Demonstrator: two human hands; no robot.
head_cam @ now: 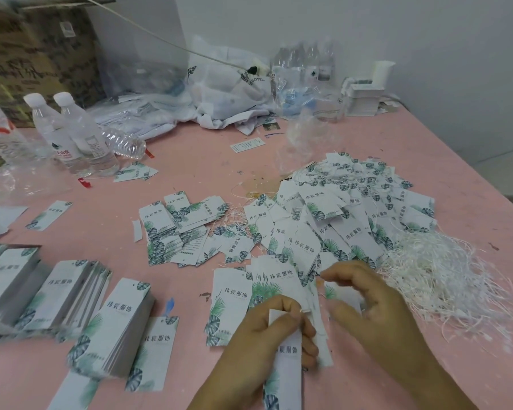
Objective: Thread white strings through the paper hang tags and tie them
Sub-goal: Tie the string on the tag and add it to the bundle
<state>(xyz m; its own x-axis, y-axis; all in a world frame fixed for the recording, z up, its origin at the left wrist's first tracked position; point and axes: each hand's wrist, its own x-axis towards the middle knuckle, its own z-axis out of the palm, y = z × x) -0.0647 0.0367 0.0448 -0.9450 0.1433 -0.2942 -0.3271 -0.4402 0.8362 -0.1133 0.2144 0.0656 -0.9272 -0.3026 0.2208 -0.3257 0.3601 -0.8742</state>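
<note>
My left hand (267, 344) grips a white hang tag (288, 368) with green leaf print, upright near the bottom centre. Just to its right, my right hand (365, 303) has thumb and forefinger pinched together above the tag's top end; a thin white string there is too fine to make out clearly. A loose bundle of white strings (444, 276) lies right of my right hand. A large heap of strung tags (350, 211) spreads beyond both hands. Neat stacks of unstrung tags (116, 324) stand at the lower left.
The pink table (190, 161) carries water bottles (71, 134) at the left. Crumpled plastic bags (225, 93) and more bottles lie at the back. A cardboard box (39, 54) stands in the far left corner. A stack of white cards (363, 99) sits at the back right.
</note>
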